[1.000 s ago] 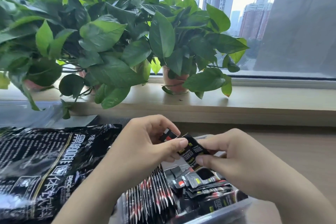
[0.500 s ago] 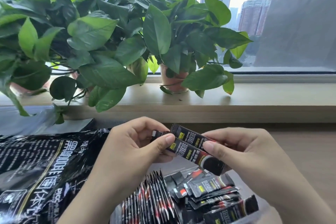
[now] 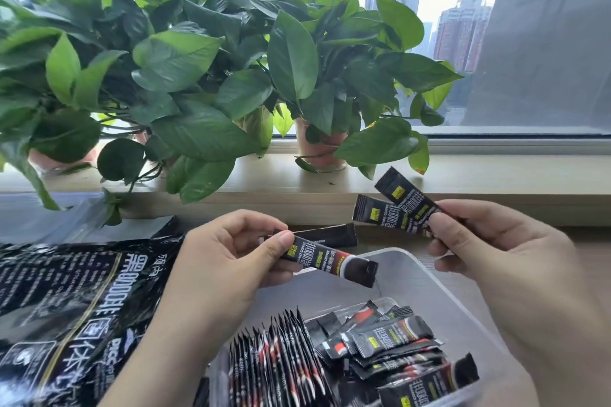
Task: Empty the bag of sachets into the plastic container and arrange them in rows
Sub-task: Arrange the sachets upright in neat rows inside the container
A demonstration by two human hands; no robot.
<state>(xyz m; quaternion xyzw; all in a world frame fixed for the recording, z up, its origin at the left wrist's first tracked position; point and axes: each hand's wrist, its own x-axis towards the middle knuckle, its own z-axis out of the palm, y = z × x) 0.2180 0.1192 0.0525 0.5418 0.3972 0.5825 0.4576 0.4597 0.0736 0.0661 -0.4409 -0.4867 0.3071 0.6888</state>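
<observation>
A clear plastic container sits below my hands. Inside it a row of black sachets stands on edge at the left, and several loose sachets lie piled at the right. My left hand pinches two black sachets above the container's far rim. My right hand pinches two more sachets, fanned upward toward the sill. The large black sachet bag lies flat on the left of the table.
Leafy potted plants crowd the wooden window sill straight ahead, some leaves hanging over the table's back edge. A clear plastic sheet lies behind the bag. Bare wooden table shows to the right.
My hands have drawn apart, splitting the sachets held together between them. The right hand has moved right and up with two; the left keeps two above the container.
</observation>
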